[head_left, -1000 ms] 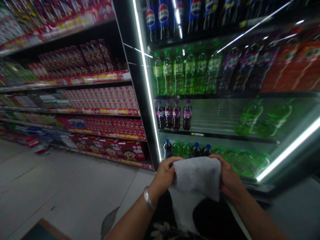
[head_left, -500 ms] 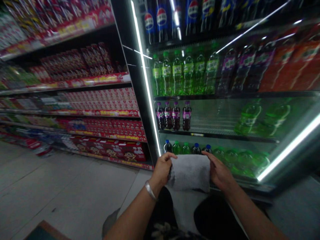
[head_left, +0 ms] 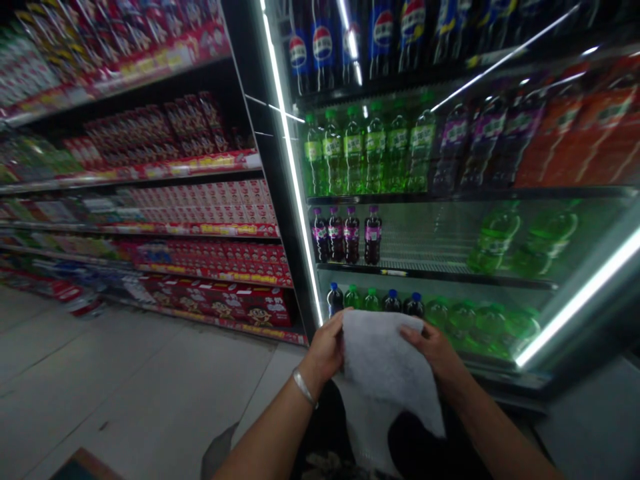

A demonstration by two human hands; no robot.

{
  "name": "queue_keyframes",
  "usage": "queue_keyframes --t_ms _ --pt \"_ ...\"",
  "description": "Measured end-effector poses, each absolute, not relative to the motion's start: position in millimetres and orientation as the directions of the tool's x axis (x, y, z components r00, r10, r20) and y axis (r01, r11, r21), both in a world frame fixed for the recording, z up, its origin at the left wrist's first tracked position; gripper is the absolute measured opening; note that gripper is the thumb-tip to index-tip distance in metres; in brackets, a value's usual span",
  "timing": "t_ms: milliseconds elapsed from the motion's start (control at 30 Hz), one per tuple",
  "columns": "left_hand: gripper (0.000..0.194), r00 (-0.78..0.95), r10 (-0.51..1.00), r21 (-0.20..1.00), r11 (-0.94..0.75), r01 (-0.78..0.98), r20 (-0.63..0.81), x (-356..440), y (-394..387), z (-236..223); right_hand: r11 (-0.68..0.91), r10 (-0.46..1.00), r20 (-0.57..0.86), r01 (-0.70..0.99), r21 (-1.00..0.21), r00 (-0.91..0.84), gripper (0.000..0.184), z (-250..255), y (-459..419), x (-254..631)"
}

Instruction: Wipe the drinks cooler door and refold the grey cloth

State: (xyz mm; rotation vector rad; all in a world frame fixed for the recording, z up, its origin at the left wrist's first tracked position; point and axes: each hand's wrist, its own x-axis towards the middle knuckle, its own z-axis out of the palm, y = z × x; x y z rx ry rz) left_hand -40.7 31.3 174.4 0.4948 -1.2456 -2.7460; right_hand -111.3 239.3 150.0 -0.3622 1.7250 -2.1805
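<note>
Cloth: white cloth (head_left: pixel 385 363) held low in front of the body, between the two hands and ahead of the knees; top edge stretched level, lower right corner hanging free toward the lap.
Left hand: left hand (head_left: pixel 327 348) closed on the cloth's left edge, thumb over the top, fingers curled behind; metal bangle (head_left: pixel 303 388) on the wrist.
Right hand: right hand (head_left: pixel 436 347) pinching the upper right part of the cloth, fingers lying flat over its face; exact hold on the back side hard to tell, hidden by the fabric.
Arm pose: both forearms reaching forward and inward, wrists roughly level, elbows out of view.
Doing it well: best to keep the top edge taut and even, gather the drooping corner before any fold, and hold the cloth clear of the floor.
Just beyond: lit cooler (head_left: pixel 450 200) standing open in front; bottom shelf of green and blue-capped bottles (head_left: pixel 373 300) right behind the cloth.
Farther off: purple bottles (head_left: pixel 345 233) one shelf up; red boxes (head_left: pixel 220 300) on the aisle shelving at left.
</note>
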Motion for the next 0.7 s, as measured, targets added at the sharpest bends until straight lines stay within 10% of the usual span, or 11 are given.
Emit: queue_keyframes --t_ms 133,367,700 --pt "0.077 -0.957 -0.051 0.699 -0.695 -0.172 -0.286 -36 43 163 -0.152 -0.286 -0.069 0.116 -0.981 -0.956 0.074 164 238 -109" --pt "0.073 -0.942 -0.217 0.769 -0.636 -0.063 -0.256 -30 57 161 -0.270 -0.414 -0.305 0.436 -0.859 -0.857 0.092 148 238 -106" --pt "0.078 -0.923 -0.270 0.861 -0.496 -0.110 -0.273 -34 46 121 -0.248 -0.509 -0.295 0.466 -0.849 -0.808 0.081 90 239 -89"
